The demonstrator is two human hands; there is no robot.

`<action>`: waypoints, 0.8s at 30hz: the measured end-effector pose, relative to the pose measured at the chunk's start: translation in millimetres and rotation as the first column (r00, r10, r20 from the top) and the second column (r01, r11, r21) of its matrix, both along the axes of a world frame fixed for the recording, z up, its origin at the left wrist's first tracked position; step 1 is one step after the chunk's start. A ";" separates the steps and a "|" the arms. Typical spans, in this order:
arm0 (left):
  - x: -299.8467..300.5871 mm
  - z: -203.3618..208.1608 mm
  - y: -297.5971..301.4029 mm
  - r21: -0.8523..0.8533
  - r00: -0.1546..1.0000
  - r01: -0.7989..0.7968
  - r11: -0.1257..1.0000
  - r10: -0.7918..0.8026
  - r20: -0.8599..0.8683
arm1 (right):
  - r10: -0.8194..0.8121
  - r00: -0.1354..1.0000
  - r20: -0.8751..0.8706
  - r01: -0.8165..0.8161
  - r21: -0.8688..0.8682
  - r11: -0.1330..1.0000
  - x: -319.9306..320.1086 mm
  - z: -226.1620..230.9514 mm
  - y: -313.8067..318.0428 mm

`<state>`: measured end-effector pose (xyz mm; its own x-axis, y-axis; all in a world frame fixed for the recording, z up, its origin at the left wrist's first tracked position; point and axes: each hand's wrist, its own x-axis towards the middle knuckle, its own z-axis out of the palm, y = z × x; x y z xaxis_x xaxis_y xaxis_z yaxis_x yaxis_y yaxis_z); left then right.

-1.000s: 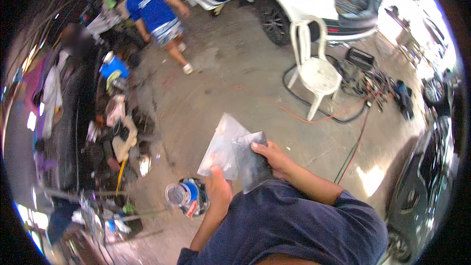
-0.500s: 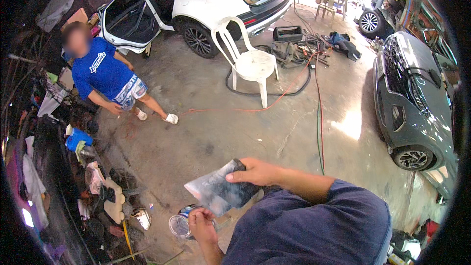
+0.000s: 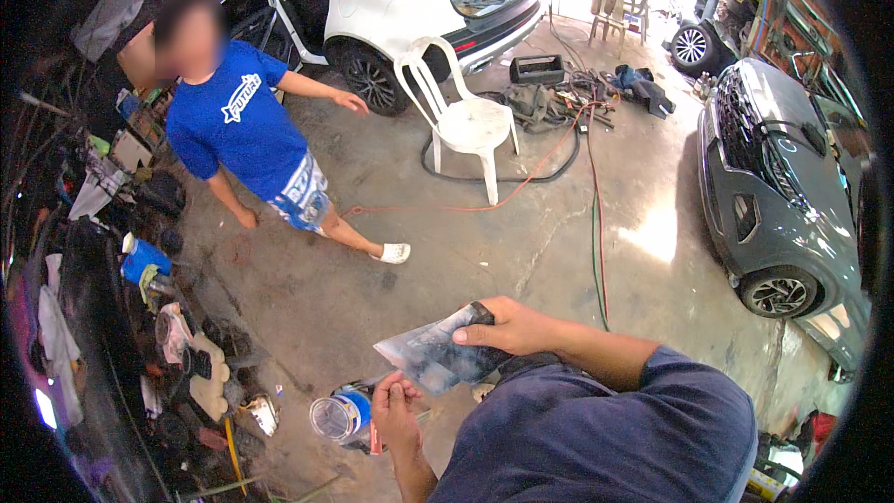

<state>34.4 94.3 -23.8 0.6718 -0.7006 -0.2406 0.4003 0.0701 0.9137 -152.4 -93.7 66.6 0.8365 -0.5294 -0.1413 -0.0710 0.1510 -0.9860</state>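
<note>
My right hand [image 3: 503,326] grips a flat, dark, smoky-grey panel [image 3: 438,351] by its upper right end. The panel has pale smears and a pointed left corner, and it is tilted in front of my body. At its lower edge is my left hand [image 3: 399,408], fingers drawn together in a pinch; whatever is between them is too small to make out. Below and left of that hand stands a blue can [image 3: 354,408] with a round, pale top. A small red-orange piece [image 3: 375,440] shows beside the can, close to my left hand.
A person in a blue shirt [image 3: 244,112] walks at the left. A white plastic chair [image 3: 475,124] stands ahead, near a white car [image 3: 372,9] and hoses [image 3: 596,224] on the floor. A grey car [image 3: 792,196] is at the right; clutter [image 3: 209,382] lines the left side.
The person in blue has stepped nearer and to the right, swinging an arm out. Both my hands and the panel sit slightly further right in view; more of the blue can shows.
</note>
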 end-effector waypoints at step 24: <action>-1.4 61.4 -46.3 -0.222 0.931 0.253 0.942 -0.176 0.319 | -0.244 0.965 0.093 0.229 0.148 0.962 -12.7 0.6 -4.3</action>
<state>32.9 48.0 37.6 0.5110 -0.8467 0.1481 0.1513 0.2582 0.9542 -165.1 -98.0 67.2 0.7037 -0.6966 -0.1398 0.0900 0.2826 -0.9550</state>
